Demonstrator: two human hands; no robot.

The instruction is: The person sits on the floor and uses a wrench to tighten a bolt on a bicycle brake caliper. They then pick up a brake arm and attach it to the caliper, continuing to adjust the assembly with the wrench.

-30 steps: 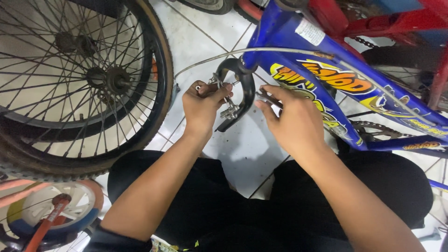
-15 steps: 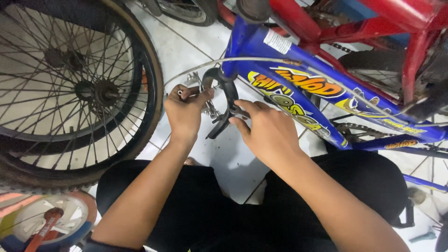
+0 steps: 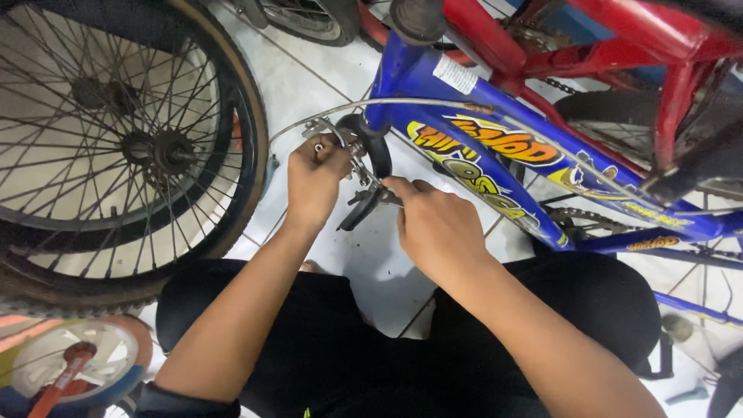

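The small parts of the brake (image 3: 364, 174) are hard to make out — fingers cover them. The left hand (image 3: 313, 182) is closed around the metal top of the brake, beside the blue bicycle frame (image 3: 495, 166). The right hand (image 3: 437, 224) pinches its lower black arm — fingers together. A large wheel (image 3: 116, 139) stands at left, cut off.

Bare forearms, a dark sleeve edge on the left arm (image 3: 182, 399), black trousers (image 3: 364, 364) over both legs.

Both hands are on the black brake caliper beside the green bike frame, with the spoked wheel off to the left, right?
Not quite: the head view shows the frame is blue, not green. Both the left hand and right hand are on the black brake caliper, spoked wheel at left.
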